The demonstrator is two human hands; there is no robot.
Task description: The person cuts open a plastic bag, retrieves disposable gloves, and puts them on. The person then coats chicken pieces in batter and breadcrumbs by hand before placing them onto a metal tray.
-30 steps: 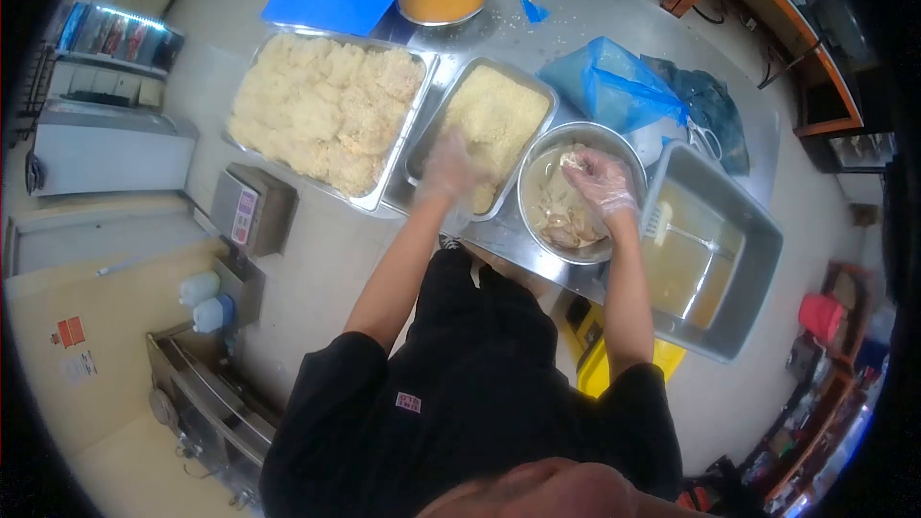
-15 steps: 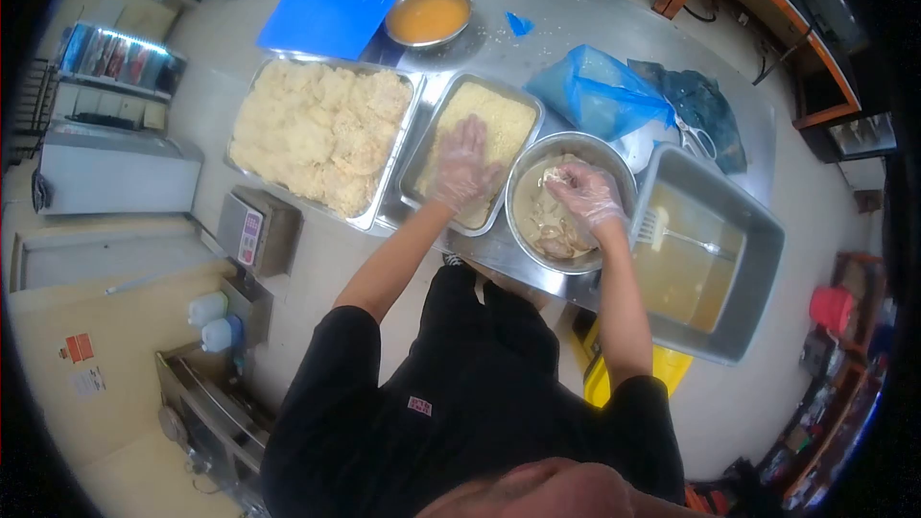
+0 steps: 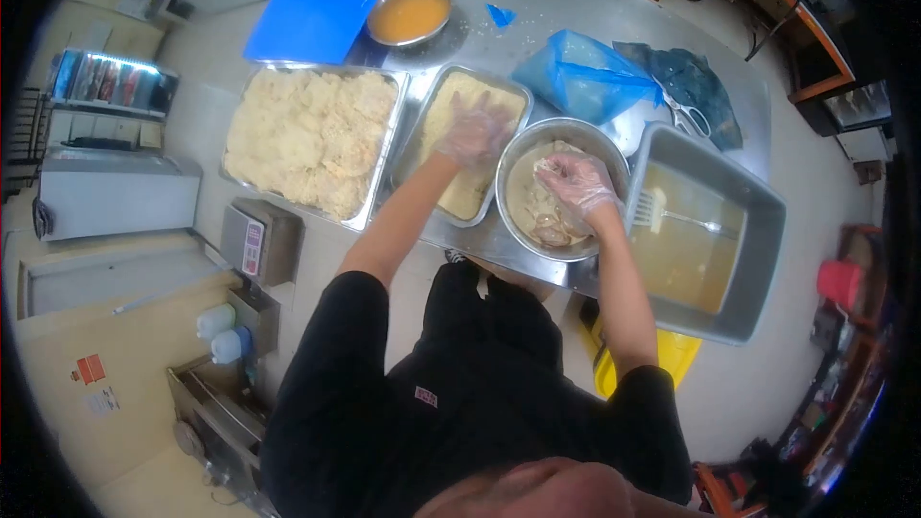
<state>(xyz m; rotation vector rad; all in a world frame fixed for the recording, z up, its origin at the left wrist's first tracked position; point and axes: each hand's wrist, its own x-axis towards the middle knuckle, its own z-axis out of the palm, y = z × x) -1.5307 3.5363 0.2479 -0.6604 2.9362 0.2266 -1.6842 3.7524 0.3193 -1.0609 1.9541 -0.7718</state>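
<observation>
My left hand (image 3: 477,132), in a clear plastic glove, rests in the metal tray of pale breadcrumbs (image 3: 443,194), fingers spread over the crumbs. Over the steel bowl (image 3: 510,223), my gloved right hand (image 3: 579,182) is closed, thumb and fingertips together and coated with pale paste or crumbs. Whatever it may hold is hidden. Soft pieces, which look like raw meat (image 3: 549,228), lie in pale batter below it. A large tray (image 3: 386,158) beside the crumbs is heaped with breaded pieces (image 3: 312,139).
A grey tub (image 3: 763,259) of cloudy liquid with a slotted turner (image 3: 705,224) stands to the right. Behind the bowl are a blue plastic bag (image 3: 585,77), scissors (image 3: 691,117) and a dark bag (image 3: 686,77). An orange-liquid bowl (image 3: 411,13) sits near a blue board (image 3: 326,0).
My left hand has shifted slightly right and away from me across the crumbs, its fingers spreading wider. My right hand stays over the bowl, fingers still closed. The view has shifted slightly.
</observation>
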